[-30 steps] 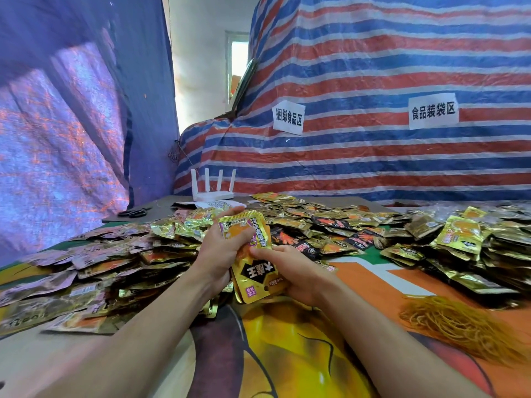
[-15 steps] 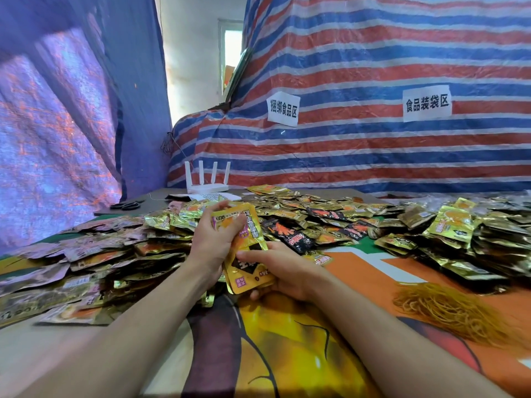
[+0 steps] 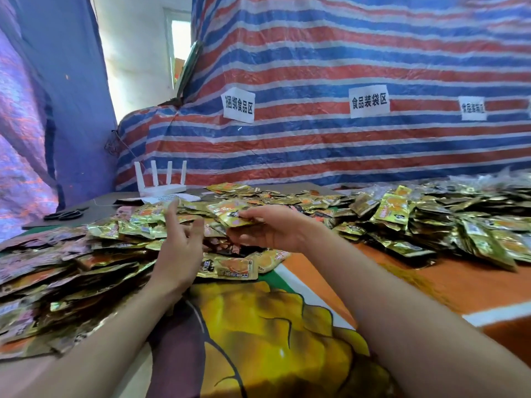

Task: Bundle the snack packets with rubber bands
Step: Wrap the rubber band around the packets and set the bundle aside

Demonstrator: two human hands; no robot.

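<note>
**Striped tarpaulin [image 3: 344,67] behind, one packet lifted over a littered table**

A gold snack packet [image 3: 232,215] is pinched at its right end between the thumb and curled fingers of the right hand [image 3: 273,229] and is held tilted just above the heap. The left hand [image 3: 178,245] is raised just left of that packet, with its fingers straight and spread. Nothing is held by it, and a narrow gap is seen between its fingertips and the packet.

Directly below the snack packet, two flat packets [image 3: 230,267] are laid side by side on the printed cover [image 3: 258,340] of the table. To the left of the snack packet, loose packets [image 3: 71,262] are spread in a wide, untidy heap. To its right, well apart, stacked packets [image 3: 431,225] are piled more densely. Below and to its right, a blurred tan mass that seems to be rubber bands [image 3: 411,278] is seen on the orange part of the cover.

Beyond the snack packet and to its left, a white router [image 3: 161,182] with four upright antennas is stood at the table's far edge. Farther left, black scissors [image 3: 64,215] are laid flat. High behind the snack packet, paper signs [image 3: 238,104] are fixed to the tarpaulin.
</note>
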